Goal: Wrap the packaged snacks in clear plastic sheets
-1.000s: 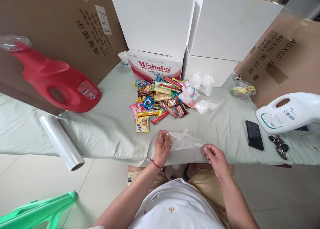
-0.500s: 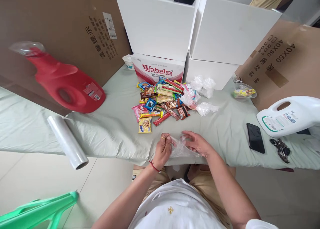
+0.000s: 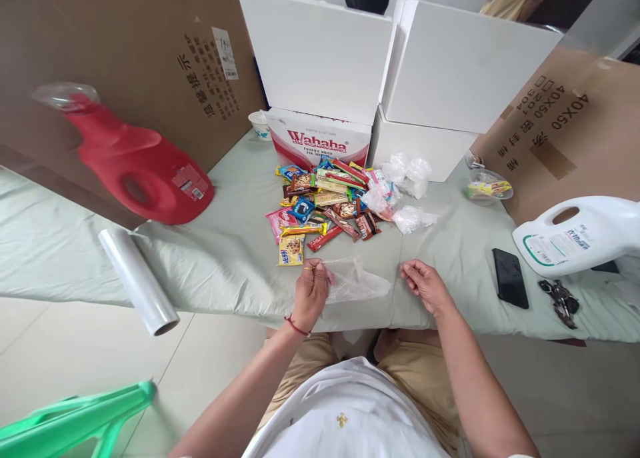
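Note:
My left hand pinches the left end of a thin clear plastic bag near the table's front edge. The bag hangs loosely out to the right, creased and see-through. Just past its right tip is my right hand, its fingers curled together; a small gap separates them from the bag, and I see nothing in them. Beyond both hands lies a heap of wrapped snacks, with a yellow cookie packet closest to my left hand. Several crumpled clear plastic bags rest at the heap's right side.
A roll of plastic film and a red detergent jug are at left. On the right are a white detergent jug, a phone, keys and a plastic bowl. White boxes and a Wahaha carton stand behind.
My hands have moved apart, the left one leftward and the right one rightward. The plastic bag, bunched between them before, is now spread out from my left hand; my right hand has let it go.

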`<state>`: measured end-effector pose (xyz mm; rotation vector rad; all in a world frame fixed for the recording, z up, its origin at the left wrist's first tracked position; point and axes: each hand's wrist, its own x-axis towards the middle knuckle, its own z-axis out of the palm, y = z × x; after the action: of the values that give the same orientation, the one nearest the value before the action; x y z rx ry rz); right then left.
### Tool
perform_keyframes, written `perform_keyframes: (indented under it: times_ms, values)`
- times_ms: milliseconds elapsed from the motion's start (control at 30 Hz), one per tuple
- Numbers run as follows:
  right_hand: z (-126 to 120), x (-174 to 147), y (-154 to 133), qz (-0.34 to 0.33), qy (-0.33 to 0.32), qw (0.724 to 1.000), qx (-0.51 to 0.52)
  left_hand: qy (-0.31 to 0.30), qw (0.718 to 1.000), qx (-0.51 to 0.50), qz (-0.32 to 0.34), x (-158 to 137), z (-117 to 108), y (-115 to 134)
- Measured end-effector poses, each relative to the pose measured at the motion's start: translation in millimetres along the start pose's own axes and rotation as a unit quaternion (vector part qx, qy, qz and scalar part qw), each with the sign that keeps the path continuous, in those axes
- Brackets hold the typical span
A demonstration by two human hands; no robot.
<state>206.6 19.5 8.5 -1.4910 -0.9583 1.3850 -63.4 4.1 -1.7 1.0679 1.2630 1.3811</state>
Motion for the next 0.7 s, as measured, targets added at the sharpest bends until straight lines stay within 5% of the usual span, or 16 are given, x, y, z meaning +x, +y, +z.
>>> perform_keyframes:
  times_ms: [167, 333, 500, 700]
  values:
    - [41.4, -0.6, 8.7, 0.064, -0.103, 0.992, -0.033, -0.004, 1.0, 0.014, 0.002, -3.0, 4.0, -6.5]
    - [71.6, -3.5, 27.8, -0.011, -0.125, 0.985, -0.114, 0.015, 0.997, 0.065, 0.024, -6.8, -2.9, -17.2]
    - [64.5, -8.5, 32.6, -0.046, -0.131, 0.979, -0.149, 0.027, 0.996, 0.076, 0.037, -7.8, -9.8, -18.1]
    - [48.3, -2.6, 30.4, -0.063, -0.051, 0.988, -0.129, 0.047, 0.997, 0.055, 0.024, -7.1, -13.9, -21.2]
